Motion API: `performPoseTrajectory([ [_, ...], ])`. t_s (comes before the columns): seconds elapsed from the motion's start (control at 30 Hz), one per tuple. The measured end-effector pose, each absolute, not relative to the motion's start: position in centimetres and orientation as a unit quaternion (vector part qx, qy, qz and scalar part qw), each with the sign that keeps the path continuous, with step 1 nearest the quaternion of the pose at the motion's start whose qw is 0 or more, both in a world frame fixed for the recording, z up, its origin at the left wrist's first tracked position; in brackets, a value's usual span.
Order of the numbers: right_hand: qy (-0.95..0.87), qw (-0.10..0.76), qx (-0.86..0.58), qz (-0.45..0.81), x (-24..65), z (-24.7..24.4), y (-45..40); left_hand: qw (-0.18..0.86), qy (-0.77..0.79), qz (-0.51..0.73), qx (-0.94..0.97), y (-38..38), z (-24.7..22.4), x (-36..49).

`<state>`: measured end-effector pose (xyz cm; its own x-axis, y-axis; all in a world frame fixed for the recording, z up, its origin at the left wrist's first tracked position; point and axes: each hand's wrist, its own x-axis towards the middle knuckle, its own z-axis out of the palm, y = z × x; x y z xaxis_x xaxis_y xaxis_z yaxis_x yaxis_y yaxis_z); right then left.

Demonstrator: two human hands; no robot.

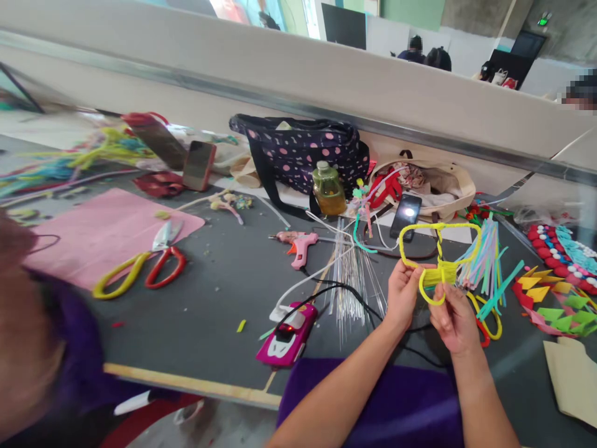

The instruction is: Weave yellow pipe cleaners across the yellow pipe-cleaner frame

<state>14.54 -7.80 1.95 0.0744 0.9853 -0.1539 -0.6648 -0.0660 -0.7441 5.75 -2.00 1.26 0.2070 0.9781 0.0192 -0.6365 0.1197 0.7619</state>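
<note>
Both hands hold up a yellow pipe-cleaner frame [439, 274] above the right part of the dark table. It has a wide rounded outline, a twisted middle strut, a densely wrapped band and a small loop below. My left hand [402, 292] pinches its lower left side by the band. Under the band, the fingers of my right hand [454, 316] are closed on the small loop's right side. Pastel pipe cleaners [487, 255] lie just behind my right hand, and yellow-handled scissors [494, 323] are partly hidden beside it.
A pink glue gun [302, 244], thin wires [349, 274], a magenta car-shaped device [286, 336] and black cable lie left of the hands. Large scissors [163, 249] rest farther left, near another person [41, 330]. A bottle [329, 190] and bags stand behind; colourful woven pieces [559, 305] lie right.
</note>
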Motion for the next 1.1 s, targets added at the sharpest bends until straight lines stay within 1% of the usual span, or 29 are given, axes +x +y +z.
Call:
performPoseTrajectory([
  [0.23,-0.194,0.657,-0.331,0.649,15.2,1.5,-7.6,0.683,0.242,0.582,0.370,-2.2,0.9,5.8],
  [0.37,-0.209,0.652,-0.372,0.626,15.1,1.3,-7.5,0.679,0.238,0.577,0.386,-2.3,0.9,5.8],
  [0.43,-0.223,0.657,-0.439,0.571,15.1,1.1,-7.5,0.677,0.253,0.576,0.382,-2.2,1.1,5.8],
  [0.53,-0.229,0.705,-0.529,0.413,15.6,1.1,-7.3,0.684,0.278,0.575,0.353,-1.9,1.3,5.6],
  [0.57,-0.225,0.727,-0.535,0.366,16.0,1.0,-7.2,0.691,0.280,0.573,0.340,-1.8,1.3,5.5],
  [0.63,-0.216,0.758,-0.518,0.334,16.9,0.9,-7.0,0.709,0.281,0.565,0.316,-1.6,1.4,5.4],
  [0.7,-0.206,0.756,-0.509,0.358,17.6,0.7,-6.7,0.726,0.285,0.553,0.294,-1.5,1.4,5.3],
  [0.87,-0.244,0.709,-0.490,0.445,17.3,-0.2,-6.2,0.758,0.286,0.524,0.263,-1.5,1.5,5.4],
  [1.1,-0.307,0.691,-0.473,0.452,16.8,-0.6,-6.2,0.783,0.264,0.497,0.265,-1.8,2.0,5.3],
])
